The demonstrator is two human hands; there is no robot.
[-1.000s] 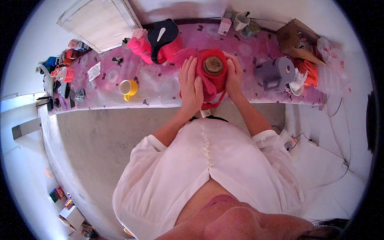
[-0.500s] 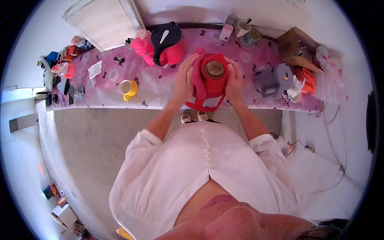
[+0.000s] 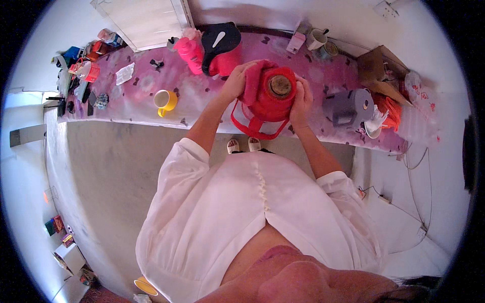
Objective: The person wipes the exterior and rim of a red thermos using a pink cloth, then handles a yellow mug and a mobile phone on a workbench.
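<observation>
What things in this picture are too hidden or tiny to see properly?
- Head view: the lower body of the red flask is hidden by the left hand and right hand around it.
- What is inside the flask: the brown top covers it.
- What is inside the yellow mug: too small to tell.
- The small clutter at the counter's left end: too small and bent by the lens.
</observation>
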